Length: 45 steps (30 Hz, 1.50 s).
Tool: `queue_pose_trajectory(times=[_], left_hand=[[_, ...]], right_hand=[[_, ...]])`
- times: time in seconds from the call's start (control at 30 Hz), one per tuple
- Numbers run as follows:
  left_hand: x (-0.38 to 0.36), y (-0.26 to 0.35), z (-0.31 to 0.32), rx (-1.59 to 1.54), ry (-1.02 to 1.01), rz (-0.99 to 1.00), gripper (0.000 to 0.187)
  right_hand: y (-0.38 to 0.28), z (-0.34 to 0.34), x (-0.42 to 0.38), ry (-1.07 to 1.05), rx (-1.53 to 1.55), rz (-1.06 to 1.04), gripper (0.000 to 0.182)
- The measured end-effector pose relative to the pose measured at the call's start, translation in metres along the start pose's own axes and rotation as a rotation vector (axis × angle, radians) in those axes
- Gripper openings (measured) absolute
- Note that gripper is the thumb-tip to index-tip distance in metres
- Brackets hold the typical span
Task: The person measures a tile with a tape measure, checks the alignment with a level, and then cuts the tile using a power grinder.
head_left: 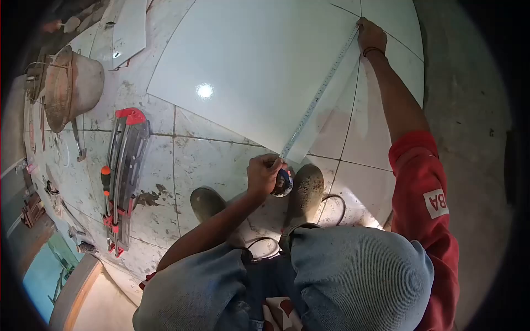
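Observation:
A large white tile [254,71] lies loose and askew on the tiled floor [204,160]. A tape measure [283,183] has its blade [320,94] stretched along the tile's right edge. My left hand [264,174] grips the tape's case at the tile's near corner, just above my boots. My right hand [371,36] presses the blade's far end down at the tile's far corner, arm fully stretched in a red sleeve.
A red manual tile cutter [122,176] lies on the floor at left. A dirty bucket [74,85] stands at far left with small tools around it. Another loose tile [130,30] lies at the top left. My muddy boots [303,193] stand on the floor.

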<state>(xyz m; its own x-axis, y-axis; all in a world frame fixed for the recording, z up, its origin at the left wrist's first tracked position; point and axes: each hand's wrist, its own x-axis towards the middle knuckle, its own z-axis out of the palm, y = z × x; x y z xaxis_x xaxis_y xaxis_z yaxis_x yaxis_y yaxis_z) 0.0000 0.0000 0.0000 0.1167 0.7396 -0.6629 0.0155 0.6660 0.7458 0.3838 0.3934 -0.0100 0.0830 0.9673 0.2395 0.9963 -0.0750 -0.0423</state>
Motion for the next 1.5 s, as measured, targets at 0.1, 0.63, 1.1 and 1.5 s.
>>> queue_pose_trajectory(times=[0.1,0.63,1.1,1.5], left_hand=[[0.0,0.008,0.002,-0.036,0.012,-0.029,0.025],[-0.007,0.007,0.016,-0.306,0.042,-0.13,0.017],[-0.007,-0.009,0.026,-0.441,0.001,-0.113,0.016],[-0.018,-0.001,0.039,-0.217,0.075,-0.184,0.018]], right_hand=[[-0.002,0.0,0.002,0.006,-0.013,-0.003,0.023],[0.0,-0.004,-0.006,0.055,-0.01,-0.016,0.019],[0.015,-0.009,-0.01,0.065,0.132,0.005,0.018],[0.047,-0.008,-0.022,0.115,0.131,-0.123,0.015]])
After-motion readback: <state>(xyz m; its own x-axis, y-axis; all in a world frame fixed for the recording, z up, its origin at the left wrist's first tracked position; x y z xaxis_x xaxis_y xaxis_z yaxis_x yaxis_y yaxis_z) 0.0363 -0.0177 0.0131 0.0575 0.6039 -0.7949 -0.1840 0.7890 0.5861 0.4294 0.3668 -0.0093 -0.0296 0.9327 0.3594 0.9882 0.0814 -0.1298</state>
